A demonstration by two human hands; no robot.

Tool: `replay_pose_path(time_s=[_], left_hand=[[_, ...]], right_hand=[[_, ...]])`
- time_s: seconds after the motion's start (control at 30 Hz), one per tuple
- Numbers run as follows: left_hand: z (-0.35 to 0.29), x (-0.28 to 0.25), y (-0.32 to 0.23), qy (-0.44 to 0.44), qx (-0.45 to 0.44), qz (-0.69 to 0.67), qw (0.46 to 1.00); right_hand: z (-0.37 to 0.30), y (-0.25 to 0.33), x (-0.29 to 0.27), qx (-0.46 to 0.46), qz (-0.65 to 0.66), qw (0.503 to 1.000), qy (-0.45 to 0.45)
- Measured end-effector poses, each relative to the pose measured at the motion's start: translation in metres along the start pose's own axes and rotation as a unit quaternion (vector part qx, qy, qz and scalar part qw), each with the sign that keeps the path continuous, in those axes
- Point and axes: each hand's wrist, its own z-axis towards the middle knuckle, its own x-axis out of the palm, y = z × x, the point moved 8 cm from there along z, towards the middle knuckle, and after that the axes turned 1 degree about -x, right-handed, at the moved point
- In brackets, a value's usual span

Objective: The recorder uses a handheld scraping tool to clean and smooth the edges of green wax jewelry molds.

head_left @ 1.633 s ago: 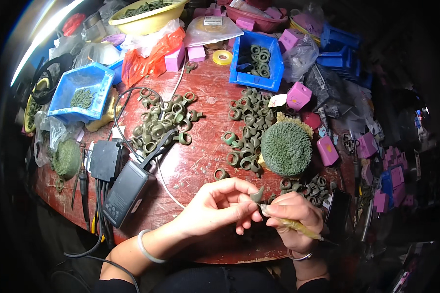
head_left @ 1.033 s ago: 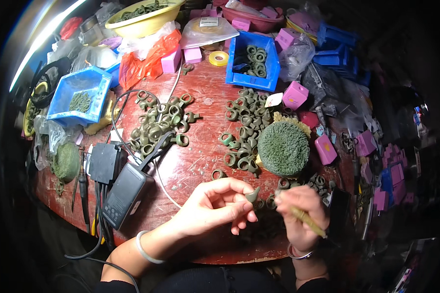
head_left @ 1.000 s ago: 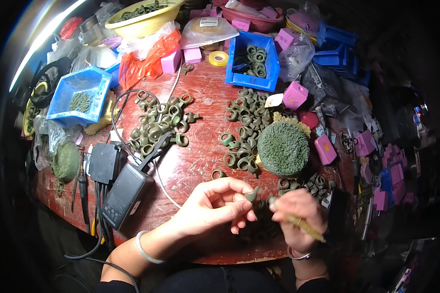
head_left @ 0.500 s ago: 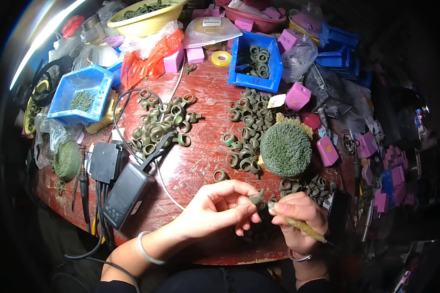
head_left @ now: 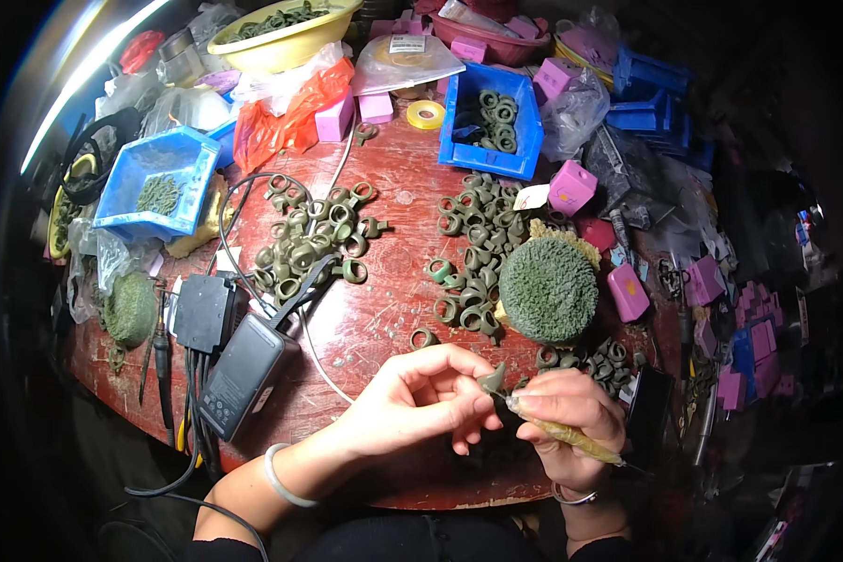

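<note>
A small dark green wax ring (head_left: 493, 377) is pinched between the thumb and fingers of my left hand (head_left: 421, 401). Only its pointed upper part shows; the fingers hide the rest. My right hand (head_left: 576, 412) is closed around a slim tool with a yellowish, wrapped-looking handle (head_left: 581, 440). The tool's thin tip reaches the ring's lower right side; whether it touches cannot be made out. Just beyond the right hand stands a round, rough green pad (head_left: 548, 288). Similar green rings lie in a pile (head_left: 473, 234) beside it and in another pile (head_left: 309, 234) farther left.
A black power bank (head_left: 248, 375) with cables lies at the left on the red table (head_left: 393, 309). Blue bins (head_left: 490, 159) hold green pieces. Pink blocks (head_left: 628, 292), an orange bag (head_left: 276, 126), a tape roll (head_left: 425, 114) and a yellow basin (head_left: 286, 47) crowd the far side.
My right hand has shifted slightly left, bringing the tool's tip up to the ring. My left hand keeps its grip in nearly the same place.
</note>
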Motion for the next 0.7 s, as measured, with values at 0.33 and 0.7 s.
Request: replay_pose_path(time_s=[0.33, 0.7], left_hand=[[0.0, 0.0, 0.0, -0.016, -0.001, 0.002, 1.0], [0.0, -0.001, 0.0, -0.021, -0.008, 0.009, 1.0]], right_hand=[[-0.002, 0.006, 0.002, -0.016, -0.03, 0.999, 0.022], [-0.002, 0.011, 0.002, -0.029, -0.077, 0.997, 0.012]])
